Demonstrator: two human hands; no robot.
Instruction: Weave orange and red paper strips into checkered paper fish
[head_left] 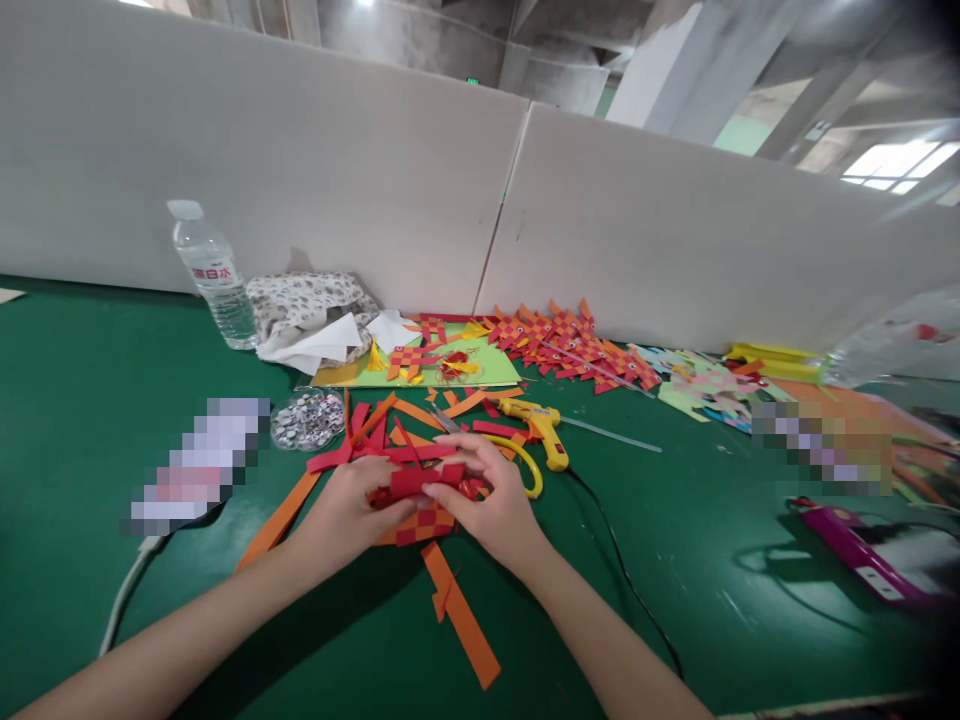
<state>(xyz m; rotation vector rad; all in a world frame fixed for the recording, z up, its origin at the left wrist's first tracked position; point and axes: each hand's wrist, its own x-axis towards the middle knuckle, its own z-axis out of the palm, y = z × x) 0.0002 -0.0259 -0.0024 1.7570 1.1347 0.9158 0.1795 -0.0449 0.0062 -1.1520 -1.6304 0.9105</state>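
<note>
Between my two hands is a red strip [427, 482], folded or rolled over. My left hand [352, 505] closes on its left end, and my right hand [487, 495] pinches its right end with the thumb in front. Just below lies a woven red-and-orange checkered piece [424, 525], partly hidden by my fingers. Loose red and orange strips [367, 425] spread behind my hands, and one orange strip [465, 625] reaches toward me. Scissors with a yellow handle [534, 470] lie behind my right hand, partly covered. A yellow glue gun [544, 430] rests beyond them.
A bag of googly eyes [307, 418], a blurred-out phone-like object [202, 465] and a water bottle [214, 275] stand or lie left. Finished checkered fish [570, 345] are piled by the partition [375, 180]. A purple power strip [862, 555] and the glue gun's cable [622, 545] lie right.
</note>
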